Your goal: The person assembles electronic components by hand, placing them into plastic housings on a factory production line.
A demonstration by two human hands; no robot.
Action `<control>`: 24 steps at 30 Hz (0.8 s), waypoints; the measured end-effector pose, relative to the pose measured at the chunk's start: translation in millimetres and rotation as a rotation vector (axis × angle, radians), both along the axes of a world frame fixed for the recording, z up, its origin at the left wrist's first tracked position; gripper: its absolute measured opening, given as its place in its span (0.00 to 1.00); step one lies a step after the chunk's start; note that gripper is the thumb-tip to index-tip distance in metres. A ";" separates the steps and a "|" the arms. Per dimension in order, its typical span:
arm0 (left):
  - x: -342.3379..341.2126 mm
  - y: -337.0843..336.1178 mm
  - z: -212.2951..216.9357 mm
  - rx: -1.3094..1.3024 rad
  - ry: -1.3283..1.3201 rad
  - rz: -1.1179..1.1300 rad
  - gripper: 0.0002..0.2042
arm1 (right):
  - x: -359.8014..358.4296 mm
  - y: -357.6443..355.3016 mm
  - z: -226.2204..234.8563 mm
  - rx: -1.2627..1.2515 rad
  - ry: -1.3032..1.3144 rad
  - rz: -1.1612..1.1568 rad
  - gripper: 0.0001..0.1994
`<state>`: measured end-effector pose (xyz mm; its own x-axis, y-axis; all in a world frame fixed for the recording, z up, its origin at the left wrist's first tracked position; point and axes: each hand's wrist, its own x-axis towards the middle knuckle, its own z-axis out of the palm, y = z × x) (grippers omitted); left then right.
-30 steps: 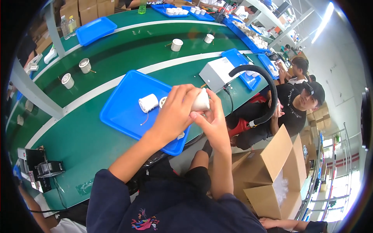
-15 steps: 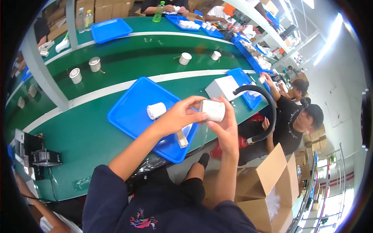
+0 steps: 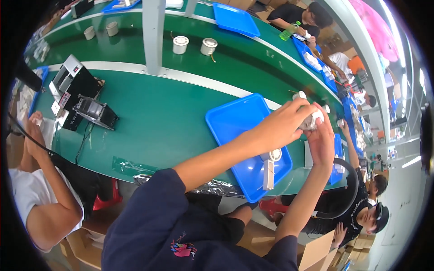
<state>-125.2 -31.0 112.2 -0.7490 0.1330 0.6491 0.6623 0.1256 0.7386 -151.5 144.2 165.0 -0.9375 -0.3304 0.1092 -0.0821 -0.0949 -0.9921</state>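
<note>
Between my two hands, above the far right part of a blue tray [image 3: 221,121], is a white cylindrical housing [image 3: 312,120]. My left hand [image 3: 285,124] grips it from the left with bent fingers, and my right hand [image 3: 322,142] cups its right and near side. Fingers cover much of its surface. In the tray below lies a second white cylinder [image 3: 275,155] with a round, ringed end, partly behind my left forearm. Beside it rests a narrow whitish rectangular block [image 3: 268,175].
Several white cylinders, one [image 3: 180,45] by a grey post [image 3: 154,36], stand on the green belt. A black device [image 3: 95,110] with a cable sits left on the bench. A black flexible hose [image 3: 355,185] arches at right. Co-workers sit left [image 3: 49,194], right and opposite.
The view has swung left, so tray and hands appear farther right. Both hands still hold the white cylindrical housing, now turned and more covered by fingers.
</note>
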 end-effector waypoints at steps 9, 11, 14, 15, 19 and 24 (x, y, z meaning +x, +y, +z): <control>-6.0 -32.4 8.3 -0.298 -0.158 0.215 0.33 | -68.2 -16.7 -19.4 0.029 -0.054 0.082 0.25; -11.1 -36.3 7.4 -0.082 -0.271 0.193 0.33 | -64.9 -25.2 -23.3 0.047 0.054 0.051 0.26; -25.4 -40.1 -8.0 0.005 -0.244 0.155 0.33 | -52.3 -27.9 -25.6 0.183 0.173 -0.018 0.27; -27.4 -41.8 -7.2 0.055 -0.317 0.071 0.33 | -45.2 -32.4 -24.2 0.205 0.206 -0.039 0.28; -26.7 -39.1 -4.5 0.115 -0.343 -0.041 0.30 | -19.8 -31.2 -23.3 0.126 0.254 -0.066 0.29; -26.8 -29.0 0.9 0.190 -0.404 -0.228 0.30 | -7.9 -14.5 -15.1 0.102 0.256 -0.056 0.30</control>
